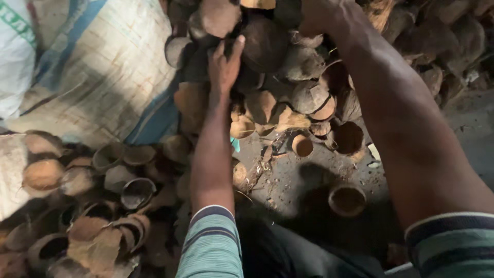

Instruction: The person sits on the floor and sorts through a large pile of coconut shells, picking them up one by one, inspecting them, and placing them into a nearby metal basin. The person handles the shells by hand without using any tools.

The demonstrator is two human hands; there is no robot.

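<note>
Left hand [225, 64]: arm stretched far, fingers spread flat against a dark round coconut shell [265, 44] in the far heap, not closed round it. Right hand [319, 15]: reaching the pile's top, mostly cut off, grip unreadable. Empty half shells [347, 200] lie near; woven sack [98, 72] at left.

Two packages, both sacks, no signs or screens. Big woven sack [103, 77], beige with blue stripes, bulging, lies just left of the coconut shell pile [288, 67], touching its edge. White sack [15, 56] with green print, partly cut off by the frame, sits further left, against the woven sack.
</note>
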